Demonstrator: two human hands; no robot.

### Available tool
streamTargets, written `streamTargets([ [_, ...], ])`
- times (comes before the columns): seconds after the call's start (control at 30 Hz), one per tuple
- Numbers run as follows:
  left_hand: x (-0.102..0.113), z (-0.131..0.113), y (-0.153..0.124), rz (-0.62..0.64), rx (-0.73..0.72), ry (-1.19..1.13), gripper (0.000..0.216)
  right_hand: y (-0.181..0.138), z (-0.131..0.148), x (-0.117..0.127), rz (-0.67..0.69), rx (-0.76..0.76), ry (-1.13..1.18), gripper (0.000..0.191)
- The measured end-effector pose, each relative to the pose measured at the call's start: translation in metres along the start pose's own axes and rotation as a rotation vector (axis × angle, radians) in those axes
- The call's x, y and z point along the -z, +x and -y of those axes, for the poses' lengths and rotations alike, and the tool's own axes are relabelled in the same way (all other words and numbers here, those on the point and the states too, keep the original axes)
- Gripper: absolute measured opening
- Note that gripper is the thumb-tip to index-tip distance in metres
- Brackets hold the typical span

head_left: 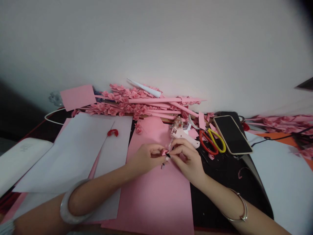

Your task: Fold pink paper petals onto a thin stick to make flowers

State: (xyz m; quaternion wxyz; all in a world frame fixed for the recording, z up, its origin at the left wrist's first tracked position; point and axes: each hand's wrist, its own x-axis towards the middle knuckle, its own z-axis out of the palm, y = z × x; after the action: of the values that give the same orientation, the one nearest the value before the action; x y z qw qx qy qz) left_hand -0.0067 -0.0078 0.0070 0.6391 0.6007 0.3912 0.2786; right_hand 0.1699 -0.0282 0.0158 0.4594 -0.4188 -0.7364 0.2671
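Observation:
My left hand (144, 159) pinches a small folded pink paper piece (164, 152) between thumb and fingers, above the pink paper sheet (156, 202). Facing it, my right hand (189, 163) has thumb and fingertips closed at the same piece. Something small and dark shows between the fingertips; its kind is too small to tell. Just beyond my right hand lies a pale pink glue gun (183, 134). A little pink paper rose (138, 128) rests near the sheet's far left corner.
Pink paper flower stems (117, 101) pile along the wall. Scissors (214, 142) with red and yellow handles and a phone (232, 134) lie to the right on a black mat (220, 182). White sheets (70, 150) and a white box-like object (23, 160) occupy the left.

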Motion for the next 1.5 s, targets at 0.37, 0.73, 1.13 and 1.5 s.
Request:
streamTargets([
  [0.37, -0.001, -0.002, 0.001, -0.026, 0.100, -0.135, 0.021, 0.003, -0.002, 0.001, 0.077, -0.145, 0.174, 0.019],
  [0.73, 0.004, -0.012, 0.002, -0.001, 0.208, -0.188, 0.019, 0.003, -0.001, 0.004, 0.170, -0.094, 0.239, 0.025],
  [1.13, 0.006, -0.005, 0.002, 0.098, 0.228, -0.233, 0.020, 0.002, -0.003, 0.007, 0.157, -0.007, 0.200, 0.038],
  [1.5, 0.000, -0.003, -0.001, 0.170, 0.157, -0.116, 0.019, -0.001, -0.008, 0.003, 0.231, -0.105, -0.050, 0.015],
])
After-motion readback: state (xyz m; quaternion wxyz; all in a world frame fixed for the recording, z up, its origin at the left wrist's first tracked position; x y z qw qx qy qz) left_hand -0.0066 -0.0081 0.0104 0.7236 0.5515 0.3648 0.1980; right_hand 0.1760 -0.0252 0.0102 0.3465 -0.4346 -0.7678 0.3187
